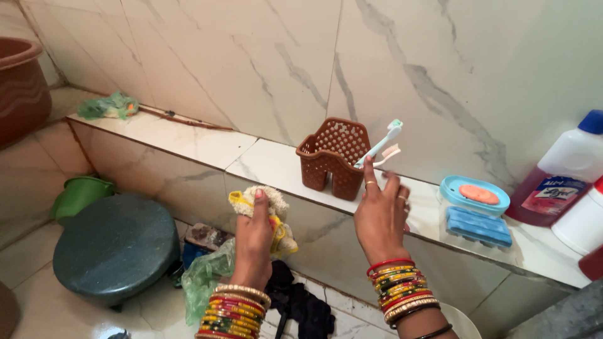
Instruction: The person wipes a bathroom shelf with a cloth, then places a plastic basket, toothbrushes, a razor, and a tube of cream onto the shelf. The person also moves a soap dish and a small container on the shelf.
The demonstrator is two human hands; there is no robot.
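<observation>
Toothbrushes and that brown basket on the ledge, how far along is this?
Done: the brown basket stands empty on the marble ledge. In hand: the right hand holds two toothbrushes just beside it; the left hand clutches a yellow-and-white cloth. Left: the brushes aren't in the basket yet; a green wrapper lies on the ledge.

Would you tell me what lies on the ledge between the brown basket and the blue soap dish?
In the head view, only the right hand holding two toothbrushes crosses between the brown basket and blue soap dish; the ledge there looks bare.
</observation>
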